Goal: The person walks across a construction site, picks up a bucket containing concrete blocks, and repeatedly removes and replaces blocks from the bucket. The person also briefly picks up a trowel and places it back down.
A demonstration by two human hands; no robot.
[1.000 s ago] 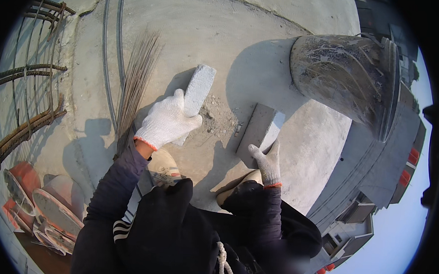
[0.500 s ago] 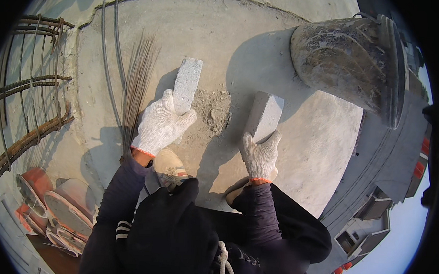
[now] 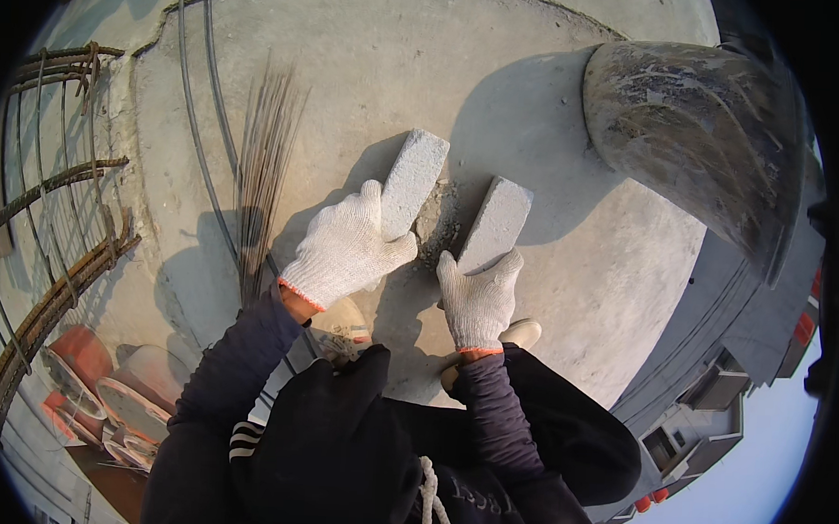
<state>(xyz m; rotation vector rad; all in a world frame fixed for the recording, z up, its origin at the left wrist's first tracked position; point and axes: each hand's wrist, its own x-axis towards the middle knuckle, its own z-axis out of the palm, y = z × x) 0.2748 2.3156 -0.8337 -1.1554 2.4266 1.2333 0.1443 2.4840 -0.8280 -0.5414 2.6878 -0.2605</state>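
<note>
Both my hands wear white knitted gloves with orange cuffs. My left hand (image 3: 345, 243) is closed round the lower end of a pale grey concrete block (image 3: 415, 180), which tilts up and to the right. A second block (image 3: 499, 223) of the same kind sits in my right hand (image 3: 479, 300), its thumb along the left side. The two blocks are a short gap apart and lean the same way. Between and below them lies a small patch of crumbled rubble (image 3: 437, 223) on the concrete slab (image 3: 372, 73), partly hidden by the left block. Fingers under the blocks are hidden.
A mortar-stained bucket (image 3: 687, 133) lies at the upper right, casting a wide shadow. Left of my hands are a bundle of thin wires (image 3: 267, 162) and long rods (image 3: 196, 126). Rusty rebar (image 3: 58, 284) curves along the far left, above orange buckets (image 3: 138, 390). Buildings show beyond the slab's right edge.
My left hand has carried its block to the right, over the rubble. My right hand has shifted slightly left, and its block now shows more of its broad face. The blocks are closer together.
</note>
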